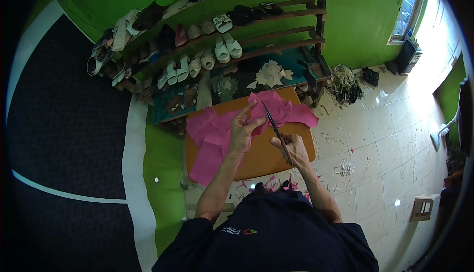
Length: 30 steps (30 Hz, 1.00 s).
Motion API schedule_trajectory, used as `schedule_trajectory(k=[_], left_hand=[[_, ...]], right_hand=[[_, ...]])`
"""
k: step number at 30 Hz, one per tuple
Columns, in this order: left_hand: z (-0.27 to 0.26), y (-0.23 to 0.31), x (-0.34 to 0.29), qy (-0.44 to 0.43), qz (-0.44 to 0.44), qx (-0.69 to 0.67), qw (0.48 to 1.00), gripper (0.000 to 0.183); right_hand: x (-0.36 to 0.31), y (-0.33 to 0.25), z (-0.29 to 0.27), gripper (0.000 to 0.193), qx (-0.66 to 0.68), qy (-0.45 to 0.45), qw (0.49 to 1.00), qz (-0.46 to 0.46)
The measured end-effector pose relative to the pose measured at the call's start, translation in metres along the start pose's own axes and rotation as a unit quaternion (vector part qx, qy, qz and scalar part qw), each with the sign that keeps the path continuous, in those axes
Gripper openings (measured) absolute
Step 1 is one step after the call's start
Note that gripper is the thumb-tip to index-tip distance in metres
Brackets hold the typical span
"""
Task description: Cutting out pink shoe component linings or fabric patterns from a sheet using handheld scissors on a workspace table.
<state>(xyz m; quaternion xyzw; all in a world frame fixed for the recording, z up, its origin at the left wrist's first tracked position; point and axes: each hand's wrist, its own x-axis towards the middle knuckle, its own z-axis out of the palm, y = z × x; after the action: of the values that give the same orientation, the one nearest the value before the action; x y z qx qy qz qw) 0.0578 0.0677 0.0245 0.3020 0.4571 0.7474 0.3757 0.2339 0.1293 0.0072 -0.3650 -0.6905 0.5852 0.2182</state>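
My right hand (295, 149) grips a pair of scissors (272, 121), whose dark blades point up and away toward a pink sheet piece (256, 98). My left hand (242, 132) holds that piece between thumb and fingers, just left of the blades. Whether the blades are apart or together is too small to tell. Beneath my hands stands an orange-brown table (252, 167). Loose pink sheets (207, 133) lie heaped on its left side, and more pink pieces (302, 115) lie at its far right. The material could be cloth or thin foam; I cannot tell.
Beyond the table, a wooden rack (291, 49) carries several shoes and sandals, with pale cut pieces (271, 74) on its lower level. Pink scraps lie by my feet. A scrap heap (344, 85) and white shavings (346, 167) are on the tiled floor at right.
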Motion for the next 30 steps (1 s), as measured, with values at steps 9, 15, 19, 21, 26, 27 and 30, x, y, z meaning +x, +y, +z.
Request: schedule_trajectory(k=[9,15,19,21,26,27,30], left_hand=[[-0.008,-0.002,0.000,0.004,-0.018,-0.013,1.000,0.056],[-0.004,-0.009,-0.007,0.002,-0.024,0.010,1.000,0.062],[-0.009,-0.011,-0.008,-0.003,-0.047,0.026,0.999,0.065],[-0.010,-0.011,-0.008,-0.010,-0.054,0.023,0.998,0.066],[-0.012,-0.007,-0.009,-0.034,-0.041,0.029,0.998,0.065],[-0.015,-0.007,-0.009,-0.052,-0.030,0.026,0.998,0.062],[-0.010,-0.005,-0.009,-0.050,-0.053,0.034,0.997,0.065]], right_hand=[[-0.006,-0.006,-0.006,0.072,0.007,-0.027,0.999,0.034],[-0.003,-0.007,-0.005,0.073,0.004,-0.020,1.000,0.022],[-0.003,-0.002,-0.005,0.073,-0.023,-0.015,1.000,0.006],[-0.003,0.003,-0.007,0.074,-0.029,-0.017,0.999,0.009],[-0.008,-0.001,-0.010,0.075,-0.027,-0.021,0.999,0.023],[-0.009,-0.002,-0.010,0.074,-0.023,-0.028,0.999,0.035],[-0.008,0.000,-0.010,0.073,-0.015,-0.030,0.998,0.048]])
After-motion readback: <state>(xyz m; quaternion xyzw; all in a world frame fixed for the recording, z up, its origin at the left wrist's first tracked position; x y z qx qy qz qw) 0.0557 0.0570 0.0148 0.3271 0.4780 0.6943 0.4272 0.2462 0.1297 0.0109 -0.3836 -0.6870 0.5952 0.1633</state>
